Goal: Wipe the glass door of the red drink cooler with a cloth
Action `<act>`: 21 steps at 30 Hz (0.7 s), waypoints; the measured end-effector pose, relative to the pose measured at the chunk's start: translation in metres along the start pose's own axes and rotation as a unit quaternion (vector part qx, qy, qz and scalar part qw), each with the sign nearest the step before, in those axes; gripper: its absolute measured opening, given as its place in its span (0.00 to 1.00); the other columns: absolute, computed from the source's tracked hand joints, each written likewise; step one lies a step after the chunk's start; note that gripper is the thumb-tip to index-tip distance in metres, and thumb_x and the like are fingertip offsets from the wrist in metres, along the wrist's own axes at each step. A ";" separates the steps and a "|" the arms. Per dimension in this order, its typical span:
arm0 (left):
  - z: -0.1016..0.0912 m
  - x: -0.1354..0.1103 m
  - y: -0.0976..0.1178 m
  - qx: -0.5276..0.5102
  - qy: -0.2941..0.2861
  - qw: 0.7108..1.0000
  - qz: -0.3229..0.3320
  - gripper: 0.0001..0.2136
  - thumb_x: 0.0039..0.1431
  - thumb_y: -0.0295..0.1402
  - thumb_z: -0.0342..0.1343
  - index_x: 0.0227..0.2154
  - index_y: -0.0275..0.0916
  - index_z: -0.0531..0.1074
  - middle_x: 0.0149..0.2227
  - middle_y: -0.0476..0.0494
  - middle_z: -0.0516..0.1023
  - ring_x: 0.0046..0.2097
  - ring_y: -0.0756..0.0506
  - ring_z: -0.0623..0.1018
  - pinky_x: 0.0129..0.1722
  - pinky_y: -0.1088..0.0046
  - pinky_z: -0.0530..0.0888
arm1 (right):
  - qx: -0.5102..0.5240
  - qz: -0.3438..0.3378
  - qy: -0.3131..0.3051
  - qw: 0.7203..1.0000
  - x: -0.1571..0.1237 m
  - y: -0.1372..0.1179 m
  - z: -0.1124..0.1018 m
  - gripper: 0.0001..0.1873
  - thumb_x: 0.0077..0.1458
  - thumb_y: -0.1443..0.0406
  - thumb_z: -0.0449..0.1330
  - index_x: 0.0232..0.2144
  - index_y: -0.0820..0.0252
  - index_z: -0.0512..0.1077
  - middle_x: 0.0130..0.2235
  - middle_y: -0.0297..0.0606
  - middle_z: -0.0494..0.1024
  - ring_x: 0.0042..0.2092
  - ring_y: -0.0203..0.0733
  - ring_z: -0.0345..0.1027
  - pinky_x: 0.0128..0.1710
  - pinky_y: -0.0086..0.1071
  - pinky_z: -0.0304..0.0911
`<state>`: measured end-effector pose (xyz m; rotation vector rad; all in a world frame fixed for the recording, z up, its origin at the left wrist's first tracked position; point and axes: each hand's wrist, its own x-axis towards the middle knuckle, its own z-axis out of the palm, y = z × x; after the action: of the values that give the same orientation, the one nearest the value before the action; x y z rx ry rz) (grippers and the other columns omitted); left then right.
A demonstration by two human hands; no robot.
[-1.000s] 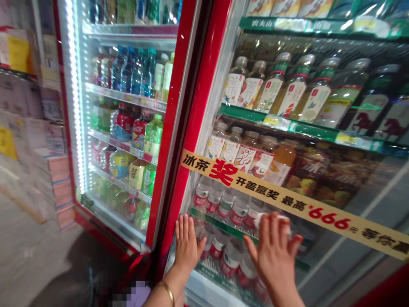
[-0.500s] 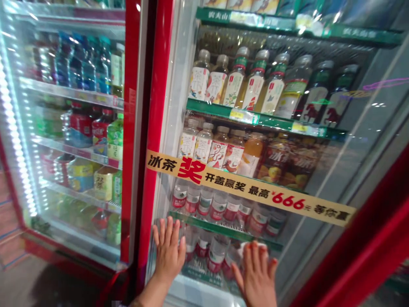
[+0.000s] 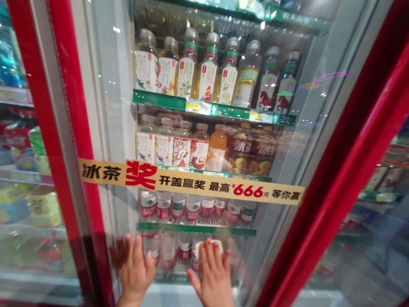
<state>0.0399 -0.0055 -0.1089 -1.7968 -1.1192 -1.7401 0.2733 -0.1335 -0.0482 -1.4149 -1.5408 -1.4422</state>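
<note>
The open left hand (image 3: 132, 266) and right hand (image 3: 212, 273) (both spread wide) press the cooler's glass door (image 3: 111, 106); bottled water (image 3: 168, 250) stands just behind, along its bottom edge.

Lowest-shelf bottles (image 3: 168, 251) behind the right hand (image 3: 212, 270), labels too blurred to read

Glossy door glass (image 3: 281, 149), clear plastic bottles (image 3: 207, 72), matt paper strip (image 3: 191, 183)

Tea bottles (image 3: 188, 72) lined up on green-edged shelf (image 3: 188, 101) behind glass; yellow prize banner (image 3: 191, 183) with red ¥666 lettering across door; red cooler frame (image 3: 332, 170) alongside; neighbouring drinks cooler (image 3: 15, 175) at left, stocked with bottles.
</note>
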 end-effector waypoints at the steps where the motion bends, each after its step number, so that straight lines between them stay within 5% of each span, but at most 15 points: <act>1: -0.001 0.002 0.002 0.006 0.005 1.000 -0.003 0.42 0.67 0.34 0.56 0.80 0.55 0.45 0.82 0.49 0.44 0.82 0.31 0.48 0.79 0.32 0.53 | -0.007 0.052 -0.004 0.999 -0.002 0.022 -0.003 0.45 0.69 0.48 0.53 0.79 0.64 0.53 0.80 0.48 0.49 0.83 0.57 0.29 0.81 0.62 0.28; 3: -0.003 0.007 0.006 0.019 0.018 1.000 -0.003 0.41 0.67 0.36 0.55 0.79 0.58 0.46 0.81 0.55 0.45 0.82 0.32 0.48 0.79 0.32 0.52 | -0.004 0.188 -0.007 0.982 0.013 0.068 -0.008 0.46 0.73 0.55 0.48 0.79 0.75 0.36 0.80 0.63 0.34 0.82 0.62 0.23 0.77 0.75 0.32; 6: -0.006 0.014 0.011 0.024 0.021 1.000 0.000 0.41 0.68 0.36 0.55 0.79 0.60 0.45 0.81 0.59 0.44 0.82 0.33 0.47 0.79 0.35 0.51 | 0.029 0.336 0.018 0.941 0.059 0.093 -0.009 0.44 0.76 0.54 0.42 0.79 0.72 0.28 0.80 0.65 0.28 0.82 0.66 0.20 0.73 0.81 0.40; 9: -0.007 0.014 0.011 0.016 0.011 1.000 -0.006 0.41 0.67 0.36 0.56 0.79 0.61 0.45 0.82 0.60 0.42 0.82 0.32 0.47 0.79 0.35 0.52 | 0.029 0.236 0.018 0.971 0.081 0.056 -0.003 0.48 0.75 0.49 0.45 0.79 0.75 0.34 0.81 0.63 0.34 0.82 0.65 0.24 0.77 0.72 0.40; 12: -0.005 0.010 0.006 0.030 0.022 0.999 0.020 0.42 0.66 0.34 0.57 0.79 0.52 0.46 0.82 0.46 0.44 0.81 0.26 0.48 0.77 0.28 0.55 | 0.017 0.044 0.004 0.999 0.058 0.015 0.000 0.51 0.71 0.39 0.48 0.80 0.65 0.43 0.82 0.45 0.44 0.83 0.54 0.31 0.82 0.49 0.36; 14: -0.002 0.005 0.001 0.055 0.022 0.997 0.040 0.42 0.66 0.33 0.56 0.80 0.44 0.46 0.81 0.33 0.46 0.81 0.23 0.49 0.75 0.26 0.58 | 0.008 0.010 0.004 1.000 0.033 0.018 -0.001 0.50 0.71 0.40 0.47 0.81 0.64 0.43 0.82 0.42 0.44 0.83 0.52 0.31 0.82 0.46 0.31; 17: 0.001 -0.002 -0.005 0.074 0.005 0.996 0.042 0.41 0.67 0.32 0.55 0.80 0.40 0.46 0.80 0.24 0.48 0.80 0.22 0.51 0.73 0.25 0.61 | -0.020 0.136 -0.002 0.990 0.019 0.066 -0.006 0.47 0.75 0.48 0.44 0.79 0.75 0.35 0.81 0.59 0.34 0.83 0.60 0.24 0.79 0.64 0.32; 21: 0.002 -0.008 -0.010 0.064 0.008 0.997 0.035 0.41 0.66 0.33 0.57 0.79 0.37 0.49 0.79 0.19 0.52 0.79 0.19 0.55 0.70 0.21 0.61 | -0.004 0.296 0.012 0.955 0.052 0.104 -0.008 0.45 0.76 0.51 0.41 0.79 0.76 0.28 0.80 0.67 0.28 0.82 0.66 0.20 0.74 0.77 0.43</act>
<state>0.0350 0.0001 -0.1188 -1.7218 -1.1216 -1.6018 0.3549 -0.1418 0.0344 -1.6682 -0.9665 -1.0860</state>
